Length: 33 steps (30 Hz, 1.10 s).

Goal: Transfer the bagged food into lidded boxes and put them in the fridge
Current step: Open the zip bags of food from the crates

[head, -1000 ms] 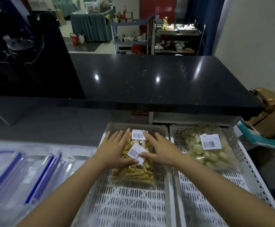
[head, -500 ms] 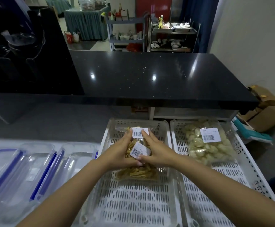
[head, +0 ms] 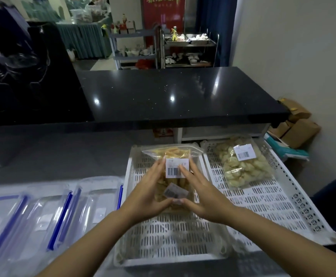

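Observation:
A clear zip bag of yellow food strips (head: 174, 154) with barcode labels is lifted upright above the left white slotted tray (head: 169, 236). My left hand (head: 149, 192) holds its left side and my right hand (head: 201, 194) holds its right side, thumbs meeting under the bag. A second bag of pale food pieces (head: 243, 166) lies in the right white tray (head: 283, 206). Clear lidded boxes with blue clips (head: 63, 212) sit in a row at the left on the grey counter.
A black raised counter (head: 173, 94) runs across behind the trays. Cardboard boxes (head: 297, 124) and a teal item sit on the floor at right by the wall. Shelving carts with dishes stand far behind.
Both hands closed round the bag of yellow strips and raised it off the left tray, tipping it upright. The camera view shifted slightly.

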{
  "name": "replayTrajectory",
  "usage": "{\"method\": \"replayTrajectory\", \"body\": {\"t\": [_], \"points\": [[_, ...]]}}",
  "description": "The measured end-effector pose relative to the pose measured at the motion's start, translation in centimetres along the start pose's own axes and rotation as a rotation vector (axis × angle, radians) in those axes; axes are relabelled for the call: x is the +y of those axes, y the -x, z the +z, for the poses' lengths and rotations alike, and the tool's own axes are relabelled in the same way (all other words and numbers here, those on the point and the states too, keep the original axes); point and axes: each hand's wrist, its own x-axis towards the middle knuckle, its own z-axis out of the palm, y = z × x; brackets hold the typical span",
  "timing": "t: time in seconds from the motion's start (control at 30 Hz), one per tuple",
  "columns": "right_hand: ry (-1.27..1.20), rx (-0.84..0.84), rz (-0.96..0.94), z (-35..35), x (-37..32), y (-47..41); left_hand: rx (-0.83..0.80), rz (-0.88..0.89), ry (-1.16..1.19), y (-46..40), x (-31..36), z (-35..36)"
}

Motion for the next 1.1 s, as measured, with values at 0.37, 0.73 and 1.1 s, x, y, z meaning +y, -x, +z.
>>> {"method": "replayTrajectory", "body": {"t": [0.37, 0.73, 1.1], "points": [[-0.021, 0.058, -0.064, 0.1, -2.2, 3.4, 0.359, -0.317, 0.449, 1.8, 2.1, -0.1], [0.178, 0.301, -0.149, -5.3, -2.6, 1.2, 0.396, -0.407, 0.337, -0.9, 1.1, -3.8], [0.394, -0.035, -0.067, -7.8, -3.8, -6.1, 0.398, -0.231, 0.167, -0.7, 1.9, -5.3]]}}
